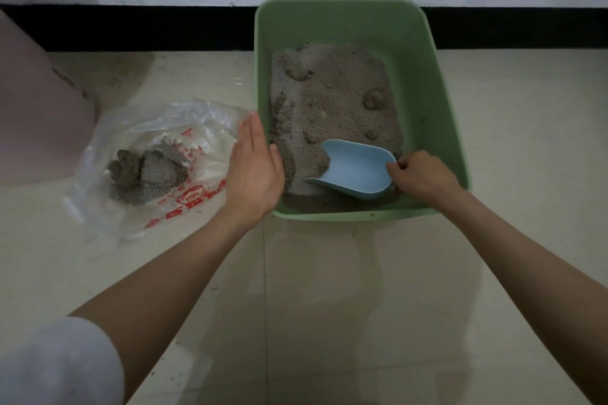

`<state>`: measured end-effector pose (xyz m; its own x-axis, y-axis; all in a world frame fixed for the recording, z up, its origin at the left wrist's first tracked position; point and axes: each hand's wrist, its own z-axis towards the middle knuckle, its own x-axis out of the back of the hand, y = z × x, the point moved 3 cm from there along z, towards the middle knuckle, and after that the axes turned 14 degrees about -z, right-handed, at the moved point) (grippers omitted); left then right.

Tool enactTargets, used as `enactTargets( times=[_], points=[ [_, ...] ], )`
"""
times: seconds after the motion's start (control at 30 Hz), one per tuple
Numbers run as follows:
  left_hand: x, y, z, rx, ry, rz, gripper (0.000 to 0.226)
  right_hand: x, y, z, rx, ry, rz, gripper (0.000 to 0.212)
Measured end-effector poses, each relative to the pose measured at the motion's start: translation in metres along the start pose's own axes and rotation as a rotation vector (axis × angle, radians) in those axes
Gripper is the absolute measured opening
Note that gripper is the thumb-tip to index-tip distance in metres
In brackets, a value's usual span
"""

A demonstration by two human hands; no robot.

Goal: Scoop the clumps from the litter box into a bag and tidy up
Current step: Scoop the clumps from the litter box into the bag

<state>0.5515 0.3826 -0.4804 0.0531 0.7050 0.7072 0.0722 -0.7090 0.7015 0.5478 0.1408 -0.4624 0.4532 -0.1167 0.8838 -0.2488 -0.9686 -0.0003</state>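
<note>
Clear plastic, our bag (pixel 171 154) lies left of the green litter box (pixel 424 76), scooped clumps (pixel 144 171) inside. Our left hand (pixel 255 171) hovers flat-fingered at the box's left rim; our right hand (pixel 419 176) grips the blue scoop (pixel 353 168) in the litter.

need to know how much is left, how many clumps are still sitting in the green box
4 clear ones in the litter box: far-left corner, right side, centre just beyond the scoop, and a small one right of it. More may lie buried or behind the scoop.
</note>
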Motion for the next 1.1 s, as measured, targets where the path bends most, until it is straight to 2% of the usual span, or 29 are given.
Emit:
enactTargets(
  times=[0.3,0.47,0.63,1.1],
  points=[
    [0.001,0.001,-0.001,0.014,-0.004,-0.004,0.058,0.025,0.017,0.015,-0.087,0.015,0.089,0.034],
    [0.000,0.002,-0.002,0.012,0.003,-0.036,0.057,0.030,-0.007,0.038,-0.086,0.061,0.014,0.034],
    [0.001,0.001,-0.001,0.012,0.020,-0.054,0.057,0.017,-0.050,0.047,-0.009,0.079,0.020,0.028],
    [0.001,0.001,-0.001,0.017,0.014,-0.057,0.057,0.000,-0.030,0.046,0.029,0.000,0.336,0.028]
  ],
)
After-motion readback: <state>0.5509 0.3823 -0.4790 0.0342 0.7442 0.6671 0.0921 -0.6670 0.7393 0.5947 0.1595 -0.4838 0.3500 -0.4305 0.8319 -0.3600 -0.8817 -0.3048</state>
